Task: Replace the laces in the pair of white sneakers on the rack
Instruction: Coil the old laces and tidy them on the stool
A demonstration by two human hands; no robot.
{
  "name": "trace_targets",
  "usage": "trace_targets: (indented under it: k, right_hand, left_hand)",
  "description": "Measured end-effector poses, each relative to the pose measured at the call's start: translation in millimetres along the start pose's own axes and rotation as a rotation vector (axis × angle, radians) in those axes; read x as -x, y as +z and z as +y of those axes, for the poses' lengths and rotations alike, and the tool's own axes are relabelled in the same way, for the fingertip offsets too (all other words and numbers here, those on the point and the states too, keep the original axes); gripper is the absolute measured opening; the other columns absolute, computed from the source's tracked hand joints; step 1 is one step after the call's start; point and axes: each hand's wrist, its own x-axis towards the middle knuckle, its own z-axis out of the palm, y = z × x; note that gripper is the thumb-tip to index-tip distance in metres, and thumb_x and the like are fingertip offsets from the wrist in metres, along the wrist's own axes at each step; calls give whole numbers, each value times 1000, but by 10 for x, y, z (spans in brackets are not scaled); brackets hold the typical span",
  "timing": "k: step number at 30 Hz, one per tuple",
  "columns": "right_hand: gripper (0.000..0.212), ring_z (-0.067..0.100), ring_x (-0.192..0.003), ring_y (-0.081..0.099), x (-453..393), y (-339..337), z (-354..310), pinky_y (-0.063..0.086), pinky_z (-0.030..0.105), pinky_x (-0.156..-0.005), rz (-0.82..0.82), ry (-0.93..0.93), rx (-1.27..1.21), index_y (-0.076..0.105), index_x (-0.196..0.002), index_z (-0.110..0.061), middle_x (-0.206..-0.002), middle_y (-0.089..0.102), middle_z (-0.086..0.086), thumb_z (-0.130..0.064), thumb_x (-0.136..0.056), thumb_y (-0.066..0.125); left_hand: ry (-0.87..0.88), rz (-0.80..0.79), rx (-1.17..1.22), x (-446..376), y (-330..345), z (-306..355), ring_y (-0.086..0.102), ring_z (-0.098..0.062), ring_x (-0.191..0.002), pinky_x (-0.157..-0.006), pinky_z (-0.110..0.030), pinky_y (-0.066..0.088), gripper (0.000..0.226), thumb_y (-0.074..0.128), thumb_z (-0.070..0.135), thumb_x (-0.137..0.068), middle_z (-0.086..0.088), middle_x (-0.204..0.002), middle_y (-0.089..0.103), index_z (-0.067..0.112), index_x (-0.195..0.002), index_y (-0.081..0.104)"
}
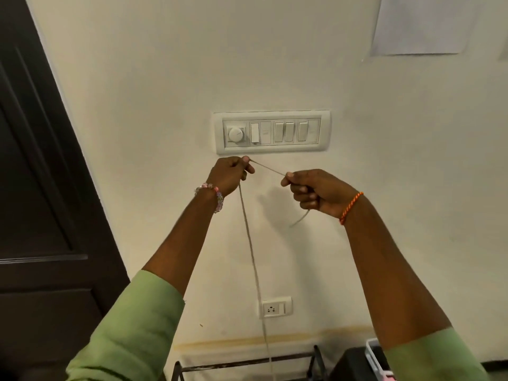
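Observation:
A long pale lace [251,251] is stretched between both raised hands in front of the wall. My left hand [229,174] pinches it near the switch plate, and the long part hangs straight down from this hand toward the rack. My right hand [313,189] grips the lace a short way to the right, with a short end curling out below the fist. The black metal rack [247,362] shows only its top bars at the bottom edge. No sneakers are in view.
A switch plate [272,132] is on the wall just above my hands, and a wall socket [275,307] lower down. A dark door [41,188] fills the left side. A dark object and a white container [372,354] sit at the bottom right.

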Motion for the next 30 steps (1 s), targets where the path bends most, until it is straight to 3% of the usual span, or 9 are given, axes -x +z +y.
trace_targets:
  k: [4,8,11,14,19,22,24,27,30]
  right_hand:
    - [26,3,-41,24,134,-77,9,19,16,-40,-55,-6,-74,60,-92,-5,-51,34,-7,-17,-100,39]
    - [25,3,-44,26,310,-110,-90,25,13,-37,-203,-53,-74,62,-98,-3,-57,38,-5,-13,-99,39]
    - [24,1,-46,30,390,-52,-220,28,11,-37,-331,-150,-202,59,-105,-1,-63,44,-4,-8,-90,42]
    - [27,1,-45,35,375,6,-374,30,9,-37,-336,-277,-415,57,-108,-3,-70,55,-4,-9,-86,42]
    - [16,1,-38,46,257,18,-652,37,7,-36,-179,-378,-686,58,-92,-6,-83,72,3,-18,-90,48]
    - [17,10,-71,69,56,-42,-774,55,17,-61,-24,-491,-852,57,-96,0,-89,71,11,-8,-98,42]
    - [14,20,-85,69,-143,-106,-807,58,26,-76,95,-563,-900,56,-99,1,-95,68,13,-3,-98,43]
    - [10,20,-87,67,-496,-231,-740,55,28,-84,377,-641,-789,58,-96,-2,-91,64,11,2,-95,48]
    - [12,7,-82,66,-799,-361,-472,53,22,-84,593,-764,-337,58,-94,0,-87,61,6,9,-91,50]
  left_hand:
    - [-64,225,12,-81,71,-89,47,-6,-58,-55,-21,35,39,42,29,-100,5,-63,57,20,-67,60]
    - [-157,394,39,-90,85,-140,50,-2,-57,-50,-15,38,31,43,23,-99,7,-63,57,15,-77,63]
    - [-194,350,92,-75,141,-162,51,-9,-52,-52,-18,44,29,45,19,-98,5,-68,60,12,-77,63]
    - [-251,253,65,-24,239,-146,45,-15,-52,-52,-23,42,34,49,24,-98,1,-62,53,11,-71,66]
    - [-241,59,-28,138,333,-46,35,-13,-52,-47,-22,35,28,50,25,-97,1,-62,42,11,-82,69]
    - [-230,-50,-53,216,307,-5,24,-9,-42,-41,-19,24,31,51,28,-96,0,-60,30,15,-76,69]
    - [-234,-104,-50,254,261,67,22,-8,-41,-40,-17,20,29,53,31,-96,0,-61,30,16,-78,70]
    - [-241,-172,-93,298,202,219,23,-11,-48,-45,-18,21,29,54,36,-94,-1,-67,36,17,-84,73]
    - [-180,-128,-172,307,151,388,26,-12,-49,-47,-20,24,28,55,37,-93,-5,-71,41,20,-83,74]
